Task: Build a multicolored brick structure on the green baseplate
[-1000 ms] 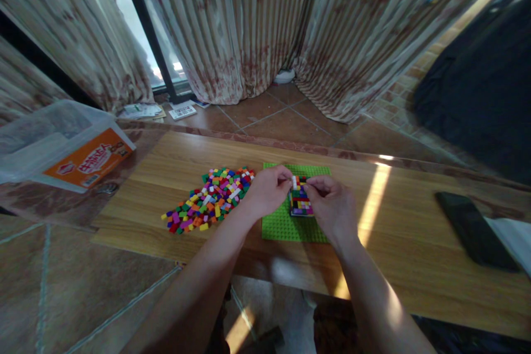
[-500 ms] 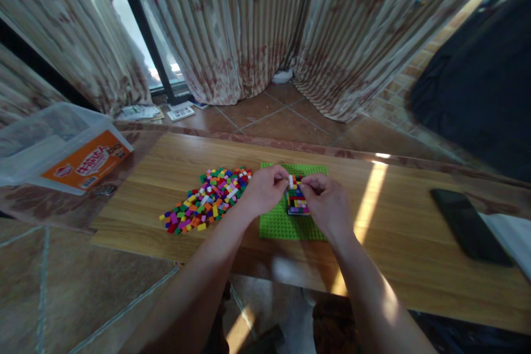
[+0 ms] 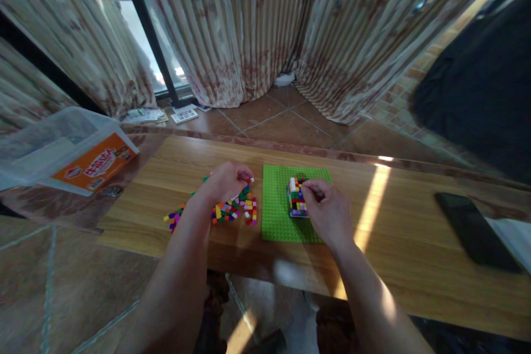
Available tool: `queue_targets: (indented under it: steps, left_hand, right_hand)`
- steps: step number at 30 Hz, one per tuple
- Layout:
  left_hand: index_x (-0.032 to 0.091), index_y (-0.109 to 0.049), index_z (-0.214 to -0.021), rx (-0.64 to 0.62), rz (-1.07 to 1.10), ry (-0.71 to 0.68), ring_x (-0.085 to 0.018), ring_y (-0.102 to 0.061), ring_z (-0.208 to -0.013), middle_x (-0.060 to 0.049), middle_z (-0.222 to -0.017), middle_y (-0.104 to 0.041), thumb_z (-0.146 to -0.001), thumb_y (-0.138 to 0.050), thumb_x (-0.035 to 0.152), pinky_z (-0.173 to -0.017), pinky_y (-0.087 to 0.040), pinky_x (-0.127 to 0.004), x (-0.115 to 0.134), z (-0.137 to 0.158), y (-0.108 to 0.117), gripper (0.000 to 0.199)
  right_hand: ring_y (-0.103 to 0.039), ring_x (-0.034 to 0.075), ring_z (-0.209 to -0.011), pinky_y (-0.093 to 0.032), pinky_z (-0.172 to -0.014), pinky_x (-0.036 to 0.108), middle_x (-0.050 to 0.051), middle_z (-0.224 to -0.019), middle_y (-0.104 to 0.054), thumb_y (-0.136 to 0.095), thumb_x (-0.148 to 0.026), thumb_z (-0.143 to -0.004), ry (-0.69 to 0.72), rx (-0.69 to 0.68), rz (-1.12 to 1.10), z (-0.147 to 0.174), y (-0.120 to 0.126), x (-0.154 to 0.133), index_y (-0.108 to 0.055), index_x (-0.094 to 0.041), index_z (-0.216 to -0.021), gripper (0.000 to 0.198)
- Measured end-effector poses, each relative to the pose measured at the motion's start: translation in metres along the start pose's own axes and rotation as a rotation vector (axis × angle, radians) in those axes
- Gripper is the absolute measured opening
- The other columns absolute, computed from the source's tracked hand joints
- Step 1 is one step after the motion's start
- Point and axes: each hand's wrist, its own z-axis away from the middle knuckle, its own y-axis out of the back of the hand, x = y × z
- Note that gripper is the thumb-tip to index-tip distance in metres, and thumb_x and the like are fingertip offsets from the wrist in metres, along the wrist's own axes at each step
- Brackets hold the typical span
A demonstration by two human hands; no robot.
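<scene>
My left hand [image 3: 227, 181] hovers over a heap of small coloured toy bricks [image 3: 226, 211], hiding part of it. Its fingers are curled together, and a white brick shows by the fingertips; whether they grip it is unclear. A green studded baseplate [image 3: 274, 227] lies to the right of the heap. On it stands a low block of built-up toy bricks [image 3: 296, 199] in many colours, with white ones at its far left corner. My right hand [image 3: 329, 207] is closed at the block's right side, thumb and forefinger against its upper edge, covering that side.
A clear plastic tub [image 3: 74, 149] with an orange label stands left of the wooden table [image 3: 394, 243]. At the right end lie a dark phone [image 3: 477, 232] and white paper [image 3: 512, 238]. Striped curtains [image 3: 265, 33] hang beyond the table.
My left hand has left the brick block and moved left to the loose bricks. Some of these now lie spread nearer the baseplate. My right hand stays at the block.
</scene>
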Motion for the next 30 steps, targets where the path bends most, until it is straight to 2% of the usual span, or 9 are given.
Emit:
queue_targets:
  steps: [4, 9, 17, 22, 30]
  left_hand:
    - [0.019, -0.074, -0.081, -0.079, -0.083, -0.04, -0.014, -0.063, -0.069, -0.001, -0.077, -0.071, -0.065, -0.061, 0.007, -0.069, -0.05, -0.025, 0.008, 0.006, 0.002, 0.024]
    - [0.02, -0.075, -0.073, -0.098, -0.18, -0.075, -0.016, -0.062, -0.074, -0.002, -0.079, -0.069, -0.063, -0.065, 0.007, -0.073, -0.048, -0.027, 0.016, 0.009, 0.002, 0.02]
    - [0.022, -0.076, -0.07, -0.109, -0.179, -0.14, -0.017, -0.062, -0.079, -0.003, -0.08, -0.068, -0.067, -0.064, 0.01, -0.08, -0.048, -0.029, 0.016, 0.011, 0.001, 0.017]
    - [0.021, -0.076, -0.066, -0.123, -0.165, -0.127, -0.017, -0.061, -0.078, -0.004, -0.081, -0.067, -0.063, -0.07, 0.014, -0.079, -0.048, -0.029, 0.018, 0.012, 0.001, 0.009]
    - [0.019, -0.075, -0.066, -0.17, -0.286, -0.119, -0.016, -0.062, -0.08, -0.004, -0.082, -0.069, -0.07, -0.061, 0.01, -0.076, -0.048, -0.027, 0.022, 0.009, 0.002, 0.017]
  right_hand:
    - [-0.068, 0.019, -0.072, -0.048, -0.069, 0.032, 0.004, -0.081, -0.075, -0.053, -0.03, -0.085, 0.006, 0.004, -0.007, 0.001, -0.001, 0.001, -0.069, -0.021, -0.083, 0.018]
    - [-0.067, 0.019, -0.07, -0.048, -0.067, 0.032, 0.004, -0.08, -0.074, -0.053, -0.031, -0.085, 0.007, 0.018, 0.03, 0.001, -0.002, 0.003, -0.069, -0.021, -0.084, 0.019]
    - [-0.066, 0.019, -0.068, -0.047, -0.066, 0.032, 0.004, -0.078, -0.073, -0.053, -0.032, -0.086, 0.022, 0.026, 0.051, 0.001, -0.003, 0.005, -0.07, -0.021, -0.084, 0.02]
    - [-0.066, 0.019, -0.071, -0.047, -0.068, 0.032, 0.004, -0.08, -0.073, -0.053, -0.032, -0.086, 0.023, 0.021, 0.081, 0.001, -0.002, 0.003, -0.07, -0.021, -0.085, 0.02]
    - [-0.065, 0.019, -0.071, -0.045, -0.067, 0.032, 0.004, -0.079, -0.072, -0.053, -0.033, -0.086, 0.011, 0.015, 0.104, 0.0, -0.001, 0.001, -0.07, -0.021, -0.083, 0.021]
